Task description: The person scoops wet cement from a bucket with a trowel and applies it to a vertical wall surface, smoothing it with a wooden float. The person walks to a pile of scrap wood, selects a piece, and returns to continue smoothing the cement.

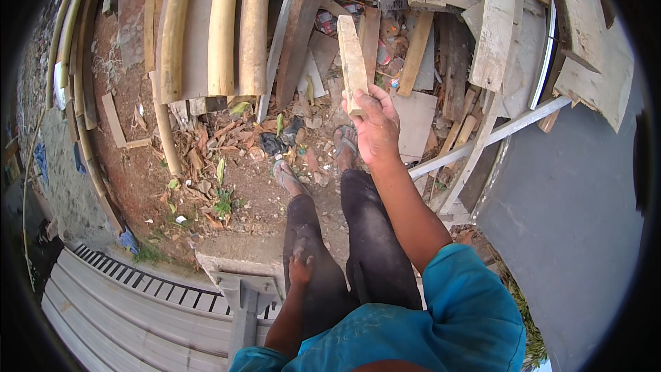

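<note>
The short pale wooden offcut [352, 62] looks stiff, light and splintery; my right hand [376, 127] pinches its lower end, while my left hand [300, 269] rests loosely flat on my thigh

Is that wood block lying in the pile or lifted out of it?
Lifted: the right hand holds the block above the scraps.

We see thick yellowish bamboo poles [222, 27] lying side by side on reddish-brown dirt ground [138, 172], with dry brown leaves [206, 145] scattered just below them. A heap of weathered wooden planks and offcuts [441, 48] fills the upper right. A grey slatted bench [138, 310] sits lower left, a grey concrete slab [571, 213] right.
</note>
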Demonstrator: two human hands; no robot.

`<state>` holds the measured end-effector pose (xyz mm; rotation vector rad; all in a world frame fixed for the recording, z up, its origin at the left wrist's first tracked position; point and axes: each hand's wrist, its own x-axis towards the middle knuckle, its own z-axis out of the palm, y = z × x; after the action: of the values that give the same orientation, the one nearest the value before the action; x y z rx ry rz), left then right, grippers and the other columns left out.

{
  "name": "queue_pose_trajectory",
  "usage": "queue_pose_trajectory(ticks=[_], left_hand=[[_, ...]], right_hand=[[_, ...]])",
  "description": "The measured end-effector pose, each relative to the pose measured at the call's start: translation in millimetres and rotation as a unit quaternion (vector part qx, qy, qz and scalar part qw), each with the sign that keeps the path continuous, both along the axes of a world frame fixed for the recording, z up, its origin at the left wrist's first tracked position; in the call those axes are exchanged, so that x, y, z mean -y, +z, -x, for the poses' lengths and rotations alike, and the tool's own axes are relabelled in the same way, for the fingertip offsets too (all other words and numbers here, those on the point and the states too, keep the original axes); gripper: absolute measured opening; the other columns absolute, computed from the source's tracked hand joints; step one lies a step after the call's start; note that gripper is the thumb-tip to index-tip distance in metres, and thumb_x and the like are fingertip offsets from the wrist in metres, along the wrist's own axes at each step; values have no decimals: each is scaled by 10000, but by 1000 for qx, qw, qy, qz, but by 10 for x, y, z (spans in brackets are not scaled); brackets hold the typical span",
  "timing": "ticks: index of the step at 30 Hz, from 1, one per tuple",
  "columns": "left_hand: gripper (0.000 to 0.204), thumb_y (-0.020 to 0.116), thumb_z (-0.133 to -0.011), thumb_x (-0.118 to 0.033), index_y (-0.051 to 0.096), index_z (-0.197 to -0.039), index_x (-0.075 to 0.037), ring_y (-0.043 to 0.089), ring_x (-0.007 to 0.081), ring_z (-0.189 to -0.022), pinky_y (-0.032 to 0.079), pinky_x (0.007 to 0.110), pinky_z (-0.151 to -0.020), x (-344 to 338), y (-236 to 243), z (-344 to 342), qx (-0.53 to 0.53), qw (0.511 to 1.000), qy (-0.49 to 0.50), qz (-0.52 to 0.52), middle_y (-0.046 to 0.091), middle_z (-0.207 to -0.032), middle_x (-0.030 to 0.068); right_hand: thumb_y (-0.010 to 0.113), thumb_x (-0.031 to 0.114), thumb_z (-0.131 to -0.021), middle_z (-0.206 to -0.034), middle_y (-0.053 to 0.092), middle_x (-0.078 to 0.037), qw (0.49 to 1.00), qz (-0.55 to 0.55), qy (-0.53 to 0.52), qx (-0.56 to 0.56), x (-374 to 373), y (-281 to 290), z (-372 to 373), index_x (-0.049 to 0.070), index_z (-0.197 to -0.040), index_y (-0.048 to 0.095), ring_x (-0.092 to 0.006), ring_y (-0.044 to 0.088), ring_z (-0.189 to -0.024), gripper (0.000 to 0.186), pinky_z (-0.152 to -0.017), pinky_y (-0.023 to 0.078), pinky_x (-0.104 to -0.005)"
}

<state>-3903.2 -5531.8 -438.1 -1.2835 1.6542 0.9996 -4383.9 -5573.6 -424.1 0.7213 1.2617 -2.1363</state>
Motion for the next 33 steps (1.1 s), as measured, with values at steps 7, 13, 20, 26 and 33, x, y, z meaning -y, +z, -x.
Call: queue_pose_trajectory(ticks=[7, 13, 20, 26, 33], left_hand=[[568, 668, -878, -228, 494, -1409, -126, 517, 401, -1232, 409, 477, -1057, -31, -137, -235, -77, 997, -13, 10, 561, -1359, 186], [560, 667, -870, -384, 538, -1350, -125, 511, 423, -1241, 425, 496, -1038, -21, -306, -274, -31, 998, -54, -11, 533, -1321, 250], [569, 654, -877, -376, 519, -1370, -126, 542, 427, -1208, 441, 477, -1021, 180, -397, -594, -77, 996, -16, -48, 553, -1307, 244], [562, 648, -885, -342, 523, -1359, -67, 542, 433, -1210, 437, 481, -1023, 352, -223, -430, -37, 997, -17, -62, 559, -1310, 252], [568, 692, -860, -344, 560, -1324, -45, 544, 425, -1218, 439, 462, -1033, 326, -458, -749, -78, 994, 14, -78, 574, -1297, 267]], right_hand=[[671, 153, -939, -1158, 583, -163, 988, 131, -20, 77, 215, 369, 136, 1, -1220, 467, -281, 625, -1073, 379, -957, 559, -410], [580, 200, -1001, -1209, 543, -171, 955, 241, -60, 162, 265, 559, 208, -30, -1249, 463, -286, 592, -1097, 357, -973, 570, -383], [579, 183, -1002, -1210, 541, -184, 950, 261, -89, 145, 342, 667, 201, -38, -1255, 460, -281, 574, -1115, 357, -977, 568, -376], [609, 196, -986, -1175, 568, -154, 946, 270, -93, 151, 306, 736, 177, -14, -1257, 466, -273, 603, -1060, 371, -961, 569, -371], [731, 183, -894, -1147, 587, -89, 996, -38, 52, -63, 330, 534, 439, 94, -1229, 513, -181, 605, -1009, 409, -764, 550, -345]])
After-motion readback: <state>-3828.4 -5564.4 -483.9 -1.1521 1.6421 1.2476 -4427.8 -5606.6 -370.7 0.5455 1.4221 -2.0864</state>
